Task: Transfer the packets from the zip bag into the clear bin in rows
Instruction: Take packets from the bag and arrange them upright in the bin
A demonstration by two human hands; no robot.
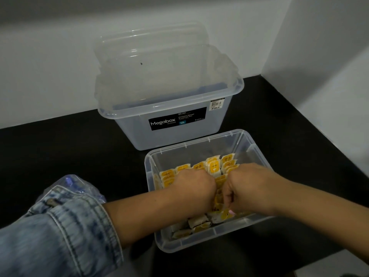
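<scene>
Both hands are down in the bin (151, 196), w/ curled fingers working the packets (212, 166). The left hand (192, 183) is fisted around the packets in the middle of the bin; the right hand (247, 183) pinches a few near the front, thumb and fingertips closed on them. How many each hand holds can't be told, as the fingers hide that.

The packets, yellow and white, stand on edge in rough rows at the back and left of the bin. Those along the near wall lie loose and tipped over. The zip bag (79, 186) sits crumpled on the black counter (60, 146), just behind the left denim sleeve (65, 226); whether any packets are left in it can't be seen.

Judging by looks, the packets are light, thin and soft, prob. slick film, so they should slide and topple easily. Best taken as a small stack, pinched across the flat faces w/ even pressure, not by the corners. Squeezing hard likely isn't needed; keeping them upright against their neighbours is the tricky bit.

A bigger Megabox tub (175, 136) w/ a lid (149, 56) propped in it stands behind the bin.
</scene>
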